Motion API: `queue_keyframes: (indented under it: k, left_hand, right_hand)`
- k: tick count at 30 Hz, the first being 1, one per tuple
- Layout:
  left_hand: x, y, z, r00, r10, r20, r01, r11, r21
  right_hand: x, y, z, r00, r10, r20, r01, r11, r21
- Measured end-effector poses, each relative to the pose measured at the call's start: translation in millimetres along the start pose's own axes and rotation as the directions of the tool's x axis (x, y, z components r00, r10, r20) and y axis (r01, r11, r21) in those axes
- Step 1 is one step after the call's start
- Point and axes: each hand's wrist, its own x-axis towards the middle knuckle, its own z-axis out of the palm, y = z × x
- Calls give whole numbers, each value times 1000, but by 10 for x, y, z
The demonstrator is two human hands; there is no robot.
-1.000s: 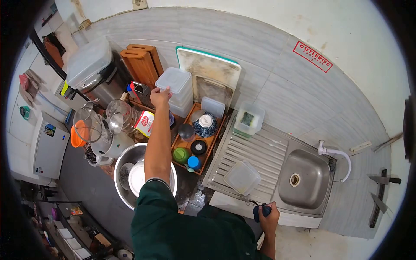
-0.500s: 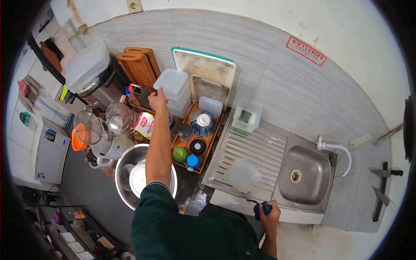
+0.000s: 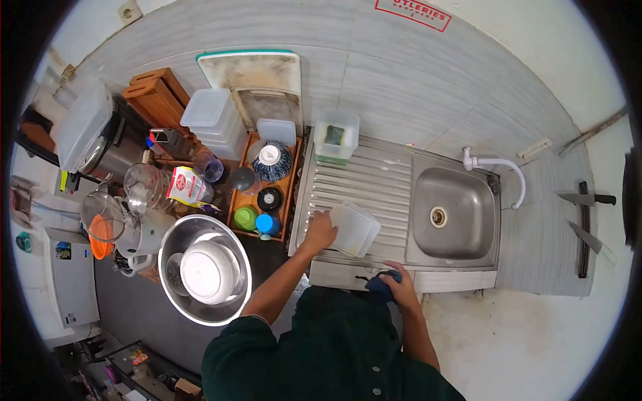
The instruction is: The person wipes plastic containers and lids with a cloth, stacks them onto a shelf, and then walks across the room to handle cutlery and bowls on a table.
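Observation:
My left hand [image 3: 319,234] reaches over the ridged steel drainboard [image 3: 381,176], its fingers at the left edge of a clear plastic container with a lid [image 3: 354,229]. Whether the fingers grip it is hard to tell. Near the counter's front edge, my right hand [image 3: 402,289] is closed on a dark blue cloth [image 3: 380,286]. At the back of the drainboard stands a clear tub with a dark green sponge [image 3: 336,136]. Stacked lidded plastic containers [image 3: 212,120] stand left of the cutting boards.
A steel bowl [image 3: 172,234] with a white bowl [image 3: 208,271] sits at left. A wooden tray [image 3: 251,194] holds bowls and cups. The sink [image 3: 455,214] and its faucet [image 3: 491,162] are at right; knives [image 3: 585,198] hang on the wall.
My left hand has moved from the stacked containers to the container on the drainboard. My right hand, still holding the cloth, has moved slightly left and up. The view has shifted right.

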Motion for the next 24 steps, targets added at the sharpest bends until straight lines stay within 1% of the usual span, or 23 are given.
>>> queue_keyframes:
  k: [1,3,4,6,7,9,13,15,16,18,19,21,22,23,24]
  left_hand:
    - [-31,-65,155,1000,5,2,-5,1000,-3]
    - [-82,-147,293,996,-90,-4,90,996,-2]
    - [-95,-145,304,996,-87,-3,87,996,-1]
    - [-118,-69,223,991,-133,20,133,991,0]
    - [-100,-45,205,991,-136,12,136,991,2]
    - [-80,-35,233,987,-141,72,140,990,23]
    - [-170,112,133,983,-167,72,167,986,16]
    - [-300,240,56,988,-148,-51,148,989,-8]
    - [-327,241,31,987,-153,-53,153,988,-7]
    - [-381,222,-15,992,-123,-38,112,969,-220]
    - [-401,224,-38,992,-123,-36,112,969,-221]
    - [-437,306,-165,978,-176,111,208,855,-475]
    - [-452,352,-219,978,-172,115,206,856,-474]
    - [-466,401,-257,952,-179,248,300,696,-652]
    - [-479,475,-273,914,-150,377,400,493,-773]
  right_hand:
    - [39,15,6,1000,0,-6,0,1000,-1]
    - [161,-40,128,969,193,156,-217,965,150]
    - [231,-34,195,969,192,154,-216,964,153]
    - [416,36,319,913,310,264,-391,847,360]
    - [503,62,356,914,305,270,-389,849,358]
    - [624,84,427,864,414,286,-490,820,294]
    - [735,86,523,850,411,330,-510,799,318]
    - [716,111,503,862,393,319,-489,811,321]
    - [705,123,453,861,394,323,-491,812,317]
    - [581,-12,328,869,320,377,-440,849,293]
    - [505,-96,284,869,321,377,-440,848,294]
    - [366,-292,205,895,295,335,-418,817,397]
    - [370,-197,136,896,296,331,-417,816,401]
    - [377,-45,43,900,279,334,-406,817,410]
    - [340,32,-31,905,262,336,-393,818,420]
